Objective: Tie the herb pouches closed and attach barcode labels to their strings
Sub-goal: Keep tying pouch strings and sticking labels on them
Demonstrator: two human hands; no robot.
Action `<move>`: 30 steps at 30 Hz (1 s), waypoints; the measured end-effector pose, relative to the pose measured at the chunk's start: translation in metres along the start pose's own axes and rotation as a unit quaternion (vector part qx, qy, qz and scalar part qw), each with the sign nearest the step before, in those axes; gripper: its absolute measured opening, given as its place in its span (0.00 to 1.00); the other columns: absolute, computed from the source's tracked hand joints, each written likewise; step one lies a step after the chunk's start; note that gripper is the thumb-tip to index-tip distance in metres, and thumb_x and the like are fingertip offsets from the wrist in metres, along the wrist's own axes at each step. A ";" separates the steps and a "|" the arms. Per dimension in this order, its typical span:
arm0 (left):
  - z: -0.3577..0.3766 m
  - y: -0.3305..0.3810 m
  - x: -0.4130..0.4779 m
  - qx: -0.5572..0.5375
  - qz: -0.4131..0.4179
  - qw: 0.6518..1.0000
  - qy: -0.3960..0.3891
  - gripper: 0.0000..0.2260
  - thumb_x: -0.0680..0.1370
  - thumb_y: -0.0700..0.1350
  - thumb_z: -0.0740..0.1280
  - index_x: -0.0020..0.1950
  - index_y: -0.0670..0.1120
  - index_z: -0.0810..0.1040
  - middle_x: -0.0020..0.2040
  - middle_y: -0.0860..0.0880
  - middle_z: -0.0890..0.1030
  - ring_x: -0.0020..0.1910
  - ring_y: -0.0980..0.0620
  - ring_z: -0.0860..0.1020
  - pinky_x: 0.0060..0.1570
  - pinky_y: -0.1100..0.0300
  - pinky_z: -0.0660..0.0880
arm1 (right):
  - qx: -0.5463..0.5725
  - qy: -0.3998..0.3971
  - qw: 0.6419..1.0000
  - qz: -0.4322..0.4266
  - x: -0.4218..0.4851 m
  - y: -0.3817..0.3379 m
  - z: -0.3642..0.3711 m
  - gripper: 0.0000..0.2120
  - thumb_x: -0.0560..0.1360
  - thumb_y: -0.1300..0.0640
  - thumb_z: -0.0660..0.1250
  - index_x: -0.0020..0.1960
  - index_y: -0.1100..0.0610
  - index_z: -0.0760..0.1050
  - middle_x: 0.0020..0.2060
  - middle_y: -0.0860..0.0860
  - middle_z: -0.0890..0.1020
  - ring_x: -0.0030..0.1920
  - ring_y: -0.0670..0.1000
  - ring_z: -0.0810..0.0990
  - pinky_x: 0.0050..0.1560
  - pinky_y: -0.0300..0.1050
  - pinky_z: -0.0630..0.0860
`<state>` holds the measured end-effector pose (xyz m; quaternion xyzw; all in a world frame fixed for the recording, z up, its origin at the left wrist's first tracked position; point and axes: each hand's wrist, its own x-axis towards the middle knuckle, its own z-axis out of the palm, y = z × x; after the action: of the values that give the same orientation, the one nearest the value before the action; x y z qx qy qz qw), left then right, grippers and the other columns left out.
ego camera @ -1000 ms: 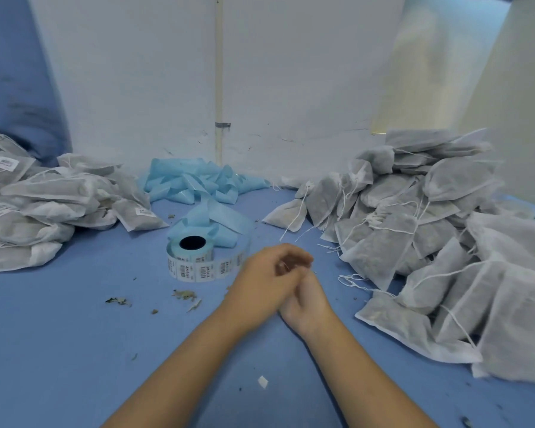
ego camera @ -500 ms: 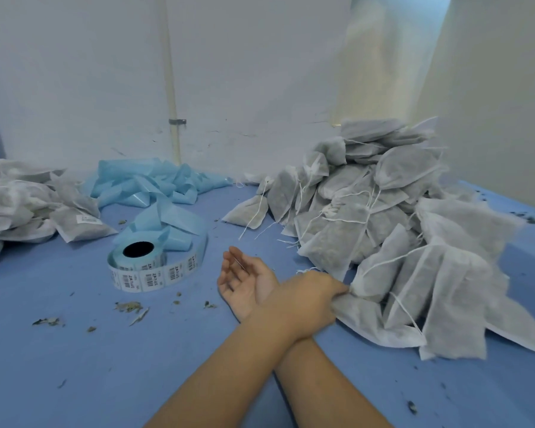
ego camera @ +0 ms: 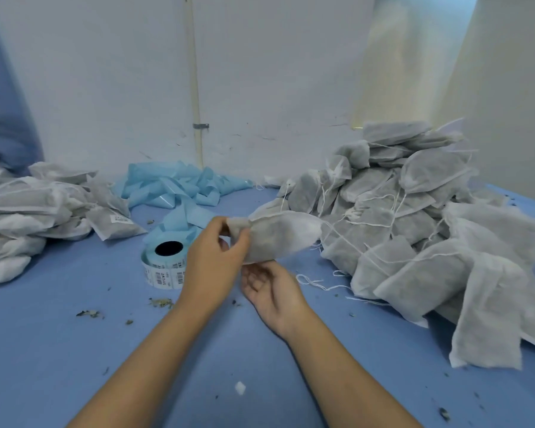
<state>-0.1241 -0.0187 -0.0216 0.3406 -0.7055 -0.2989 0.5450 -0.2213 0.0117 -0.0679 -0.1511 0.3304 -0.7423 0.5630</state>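
- Your left hand (ego camera: pixel 212 257) pinches the gathered neck of one pouch (ego camera: pixel 280 239) between thumb and fingers, holding it up off the blue surface (ego camera: pixel 74 350) just right of centre view. That pinch is the only real hold; if it loosens, the pouch drops and herb bits may spill from the untied mouth.
- Your right hand (ego camera: pixel 272 291) sits palm up just below the pouch at about 5 o'clock from it, fingers relaxed and spread, gripping nothing. Whether it touches the pouch's underside I cannot tell.
- A white string (ego camera: pixel 346 239) trails from the pouch toward the untied pile (ego camera: pixel 414 236) at 3 o'clock. It may be caught among the pile's own loose strings, so a hard pull could drag neighbouring pouches along or snag.
- The label roll (ego camera: pixel 164 264) lies at 9 o'clock from your left hand, close beside the wrist. Swinging that arm could knock it over or send it rolling.
- Labelled pouches (ego camera: pixel 44 217) are heaped far off at 9 o'clock; toss this one there before tying and labelling, and it mixes in unfinished.
- Herb crumbs (ego camera: pixel 88 313) on the surface could stick to a label's glue.
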 end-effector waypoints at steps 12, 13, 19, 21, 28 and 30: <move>-0.019 -0.021 -0.005 -0.029 -0.194 0.976 0.093 0.16 0.74 0.54 0.69 0.34 0.46 0.70 0.27 0.54 0.69 0.25 0.59 0.68 0.26 0.69 0.65 | -0.580 0.120 0.708 -0.386 -0.016 0.016 0.004 0.30 0.68 0.68 0.70 0.64 0.47 0.69 0.61 0.43 0.65 0.57 0.43 0.64 0.51 0.27 0.62; -0.018 -0.019 -0.006 -0.070 -0.214 0.971 0.082 0.17 0.75 0.56 0.68 0.34 0.46 0.71 0.27 0.54 0.71 0.25 0.58 0.70 0.25 0.68 0.66 | -0.592 0.108 0.693 -0.397 -0.016 0.016 0.005 0.28 0.68 0.69 0.69 0.63 0.49 0.72 0.61 0.43 0.67 0.58 0.44 0.63 0.52 0.25 0.60; -0.008 -0.013 -0.019 -0.248 -0.254 0.935 -0.017 0.08 0.83 0.41 0.56 0.53 0.44 0.75 0.49 0.50 0.80 0.25 0.54 0.78 0.23 0.65 0.71 | -0.338 0.095 0.898 -0.267 -0.013 0.008 0.005 0.03 0.76 0.56 0.68 0.44 0.55 0.78 0.36 0.45 0.82 0.37 0.43 0.77 0.37 0.31 0.71; -0.005 -0.017 -0.026 -0.245 -0.272 0.928 -0.072 0.11 0.82 0.35 0.55 0.59 0.44 0.72 0.49 0.49 0.80 0.27 0.52 0.80 0.26 0.62 0.75 | -0.278 0.108 0.931 -0.213 -0.013 0.003 0.004 0.07 0.76 0.53 0.68 0.44 0.56 0.79 0.32 0.43 0.82 0.31 0.40 0.77 0.32 0.31 0.71; -0.007 -0.029 -0.029 -0.248 -0.299 0.915 -0.110 0.06 0.80 0.36 0.62 0.46 0.40 0.79 0.36 0.44 0.83 0.33 0.53 0.82 0.36 0.64 0.80 | -0.149 0.111 0.975 -0.122 -0.012 -0.009 0.003 0.10 0.77 0.52 0.66 0.41 0.58 0.77 0.28 0.48 0.79 0.28 0.44 0.76 0.28 0.35 0.73; -0.006 -0.031 -0.029 -0.216 -0.294 0.926 -0.100 0.06 0.79 0.38 0.65 0.44 0.40 0.79 0.32 0.46 0.82 0.29 0.55 0.80 0.31 0.66 0.77 | -0.043 0.092 0.992 -0.077 -0.011 -0.010 0.004 0.07 0.77 0.59 0.66 0.41 0.60 0.76 0.31 0.52 0.79 0.32 0.47 0.78 0.32 0.36 0.77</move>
<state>-0.1086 -0.0137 -0.0609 0.3747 -0.5429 -0.6233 0.4199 -0.2228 0.0225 -0.0561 -0.1312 0.3997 -0.7794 0.4642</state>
